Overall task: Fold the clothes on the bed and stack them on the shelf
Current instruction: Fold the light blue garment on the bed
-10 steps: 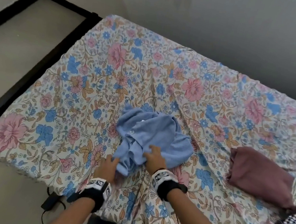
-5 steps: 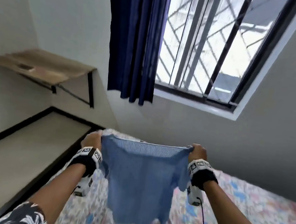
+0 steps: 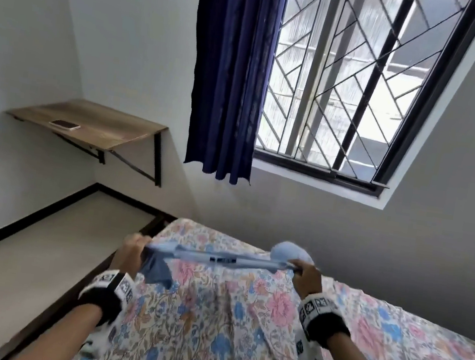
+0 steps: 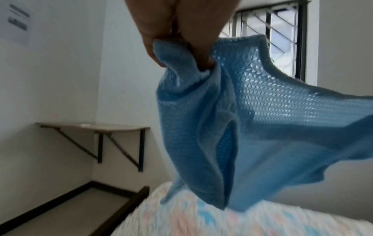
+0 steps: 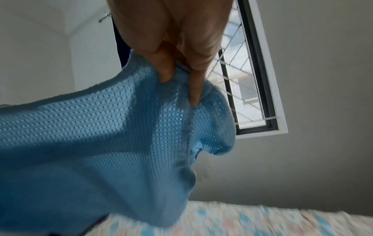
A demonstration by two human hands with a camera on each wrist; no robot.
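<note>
A light blue knit shirt (image 3: 219, 259) is stretched out nearly flat in the air above the floral bed (image 3: 240, 331). My left hand (image 3: 132, 246) pinches one end of it, and my right hand (image 3: 305, 275) pinches the other end. The left wrist view shows my left hand (image 4: 177, 52) gripping a bunched corner of the blue shirt (image 4: 252, 127). In the right wrist view my right hand (image 5: 179, 70) pinches the blue shirt (image 5: 101, 135) at a seam. A wooden wall shelf (image 3: 95, 125) hangs at the far left.
A phone (image 3: 64, 125) lies on the shelf. A dark blue curtain (image 3: 232, 73) hangs beside a barred window (image 3: 348, 82). Bare floor (image 3: 23, 257) runs left of the bed, edged by a black frame.
Both hands lifted the blue shirt off the bed and held it hanging. Now they have swung it forward and lower, so it lies nearly level over the bed.
</note>
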